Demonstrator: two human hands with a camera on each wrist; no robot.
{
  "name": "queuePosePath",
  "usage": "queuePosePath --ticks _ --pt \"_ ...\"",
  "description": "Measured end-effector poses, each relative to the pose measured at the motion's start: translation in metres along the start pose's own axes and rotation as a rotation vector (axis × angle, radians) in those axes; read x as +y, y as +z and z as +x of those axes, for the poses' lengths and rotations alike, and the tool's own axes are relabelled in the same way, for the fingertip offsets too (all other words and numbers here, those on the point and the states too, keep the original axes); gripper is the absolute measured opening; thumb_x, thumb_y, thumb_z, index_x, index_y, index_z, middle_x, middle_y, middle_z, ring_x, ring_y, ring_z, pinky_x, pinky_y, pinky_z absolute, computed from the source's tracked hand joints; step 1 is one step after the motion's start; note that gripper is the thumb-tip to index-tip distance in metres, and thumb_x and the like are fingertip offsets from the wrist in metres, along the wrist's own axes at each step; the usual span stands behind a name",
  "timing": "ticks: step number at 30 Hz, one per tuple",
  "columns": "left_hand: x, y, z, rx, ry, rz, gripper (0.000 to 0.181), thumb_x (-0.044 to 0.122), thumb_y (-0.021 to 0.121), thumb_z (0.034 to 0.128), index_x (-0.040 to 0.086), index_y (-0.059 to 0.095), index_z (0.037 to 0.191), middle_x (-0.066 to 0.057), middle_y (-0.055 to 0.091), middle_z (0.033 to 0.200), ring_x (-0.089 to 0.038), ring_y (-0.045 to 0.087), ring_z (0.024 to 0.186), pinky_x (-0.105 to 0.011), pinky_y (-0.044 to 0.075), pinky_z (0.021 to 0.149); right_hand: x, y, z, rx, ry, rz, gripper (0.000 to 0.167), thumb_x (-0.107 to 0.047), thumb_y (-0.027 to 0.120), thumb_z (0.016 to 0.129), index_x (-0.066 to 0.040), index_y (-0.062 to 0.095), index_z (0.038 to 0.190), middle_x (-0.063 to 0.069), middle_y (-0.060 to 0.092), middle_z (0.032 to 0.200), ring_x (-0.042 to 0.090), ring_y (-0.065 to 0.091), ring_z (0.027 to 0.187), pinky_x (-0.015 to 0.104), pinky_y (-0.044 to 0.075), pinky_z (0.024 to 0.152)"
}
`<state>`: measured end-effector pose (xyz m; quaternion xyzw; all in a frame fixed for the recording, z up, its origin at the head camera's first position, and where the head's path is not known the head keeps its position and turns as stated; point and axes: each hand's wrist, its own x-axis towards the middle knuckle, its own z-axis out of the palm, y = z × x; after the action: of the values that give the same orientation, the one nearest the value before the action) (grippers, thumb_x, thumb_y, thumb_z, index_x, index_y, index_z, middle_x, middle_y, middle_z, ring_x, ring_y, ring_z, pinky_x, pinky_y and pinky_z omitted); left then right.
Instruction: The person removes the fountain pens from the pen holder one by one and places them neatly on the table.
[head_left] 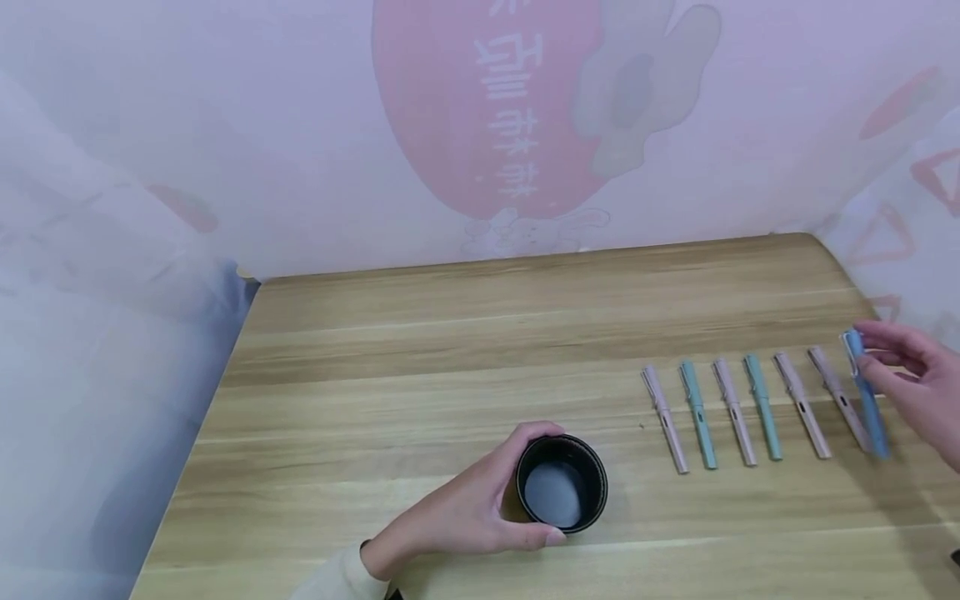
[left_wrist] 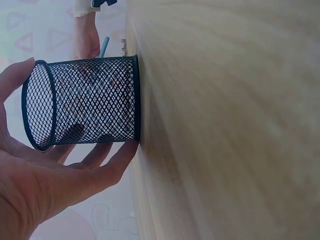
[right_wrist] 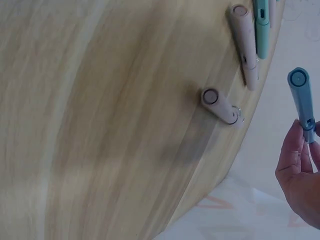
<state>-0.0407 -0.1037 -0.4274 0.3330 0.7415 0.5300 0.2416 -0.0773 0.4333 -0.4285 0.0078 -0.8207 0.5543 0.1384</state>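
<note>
My left hand (head_left: 491,496) grips a black mesh pen holder (head_left: 562,527), thumb and fingers curved round its sides. In the left wrist view the mesh pen holder (left_wrist: 95,100) stands on the table. At the far right, my right hand (head_left: 918,379) pinches a blue pen (head_left: 870,408) by its cap end. The right wrist view shows this blue pen (right_wrist: 302,97) raised off the tabletop, its end toward the camera. Just left of it in the head view lies a pinkish pen (head_left: 840,402), the nearest of the row.
Several pens lie side by side on the wooden table (head_left: 420,350): pale pink ones such as this pen (head_left: 665,421) and two green ones, including this green pen (head_left: 699,415). A printed cloth (head_left: 300,125) hangs behind the table's back edge.
</note>
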Motion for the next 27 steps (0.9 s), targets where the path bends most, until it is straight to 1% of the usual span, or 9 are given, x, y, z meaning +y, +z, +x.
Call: queuePosePath --ticks 2,6,8,10,14,17,21,24,27 --pt "0.000 0.000 0.000 0.002 -0.001 0.000 0.090 0.039 0.088 0.0951 0.034 0.030 0.164 0.009 0.051 0.157 -0.020 0.051 0.143 -0.042 0.041 0.120 0.003 -0.002 0.002 -0.001 0.005 -0.001 0.065 0.020 0.056 0.097 -0.033 0.074 0.129 -0.026 0.071 0.109 -0.010 0.064 0.090 0.006 0.051 0.073" --pt "0.000 0.000 0.000 0.004 -0.004 0.002 0.089 0.039 0.087 0.0952 0.037 0.030 0.163 0.010 0.050 0.157 -0.020 0.051 0.143 -0.043 0.041 0.120 0.008 -0.005 0.007 0.005 0.007 0.021 0.069 0.022 0.055 0.095 -0.037 0.075 0.124 -0.026 0.071 0.108 -0.010 0.065 0.090 0.005 0.049 0.073" --pt "0.000 0.000 -0.001 0.006 -0.004 0.003 0.089 0.040 0.087 0.0951 0.041 0.029 0.162 0.011 0.049 0.158 -0.020 0.050 0.144 -0.044 0.040 0.121 0.010 -0.006 0.008 0.003 0.009 0.007 0.069 0.021 0.055 0.094 -0.039 0.074 0.123 -0.027 0.071 0.107 -0.011 0.064 0.089 0.004 0.049 0.073" --pt "0.000 0.000 -0.001 0.008 -0.007 0.004 0.089 0.040 0.088 0.0949 0.042 0.029 0.162 0.011 0.048 0.159 -0.021 0.050 0.145 -0.045 0.039 0.121 0.014 -0.008 0.010 0.001 0.013 -0.017 0.069 0.019 0.055 0.095 -0.041 0.072 0.122 -0.028 0.069 0.107 -0.012 0.063 0.089 0.004 0.048 0.072" --pt "0.000 0.000 -0.001 0.009 -0.008 0.003 0.089 0.040 0.088 0.0946 0.042 0.029 0.162 0.011 0.048 0.159 -0.021 0.049 0.145 -0.045 0.039 0.122 0.025 -0.013 0.012 -0.001 0.016 -0.026 0.068 0.019 0.055 0.095 -0.042 0.071 0.121 -0.029 0.068 0.107 -0.013 0.062 0.089 0.004 0.048 0.071" --pt "0.000 0.000 -0.001 0.007 -0.005 0.002 0.089 0.039 0.088 0.0946 0.042 0.030 0.162 0.011 0.049 0.158 -0.021 0.050 0.144 -0.044 0.039 0.121 0.034 -0.017 0.013 -0.007 0.010 0.003 0.069 0.021 0.055 0.095 -0.041 0.072 0.119 -0.029 0.069 0.107 -0.013 0.064 0.088 0.005 0.049 0.071" --pt "0.001 0.000 -0.001 0.004 -0.009 -0.001 0.089 0.039 0.088 0.0946 0.042 0.030 0.162 0.011 0.049 0.158 -0.020 0.050 0.144 -0.043 0.040 0.121 0.043 -0.021 0.014 -0.009 0.005 0.018 0.072 0.023 0.053 0.093 -0.042 0.072 0.116 -0.029 0.070 0.104 -0.013 0.064 0.086 0.004 0.049 0.068" --pt "0.002 0.000 -0.001 0.002 -0.014 -0.001 0.089 0.039 0.088 0.0946 0.042 0.030 0.162 0.012 0.049 0.158 -0.020 0.050 0.144 -0.043 0.039 0.121 0.048 -0.022 0.015 -0.010 0.003 -0.016 0.073 0.023 0.053 0.092 -0.045 0.070 0.114 -0.031 0.068 0.102 -0.015 0.063 0.084 0.004 0.048 0.068" --pt "0.002 0.000 -0.001 0.003 -0.019 0.003 0.089 0.040 0.088 0.0946 0.043 0.030 0.162 0.012 0.049 0.158 -0.020 0.050 0.144 -0.044 0.039 0.121 0.050 -0.023 0.017 -0.033 0.014 -0.075 0.073 0.020 0.053 0.093 -0.049 0.065 0.114 -0.035 0.066 0.101 -0.017 0.061 0.084 0.003 0.047 0.068"
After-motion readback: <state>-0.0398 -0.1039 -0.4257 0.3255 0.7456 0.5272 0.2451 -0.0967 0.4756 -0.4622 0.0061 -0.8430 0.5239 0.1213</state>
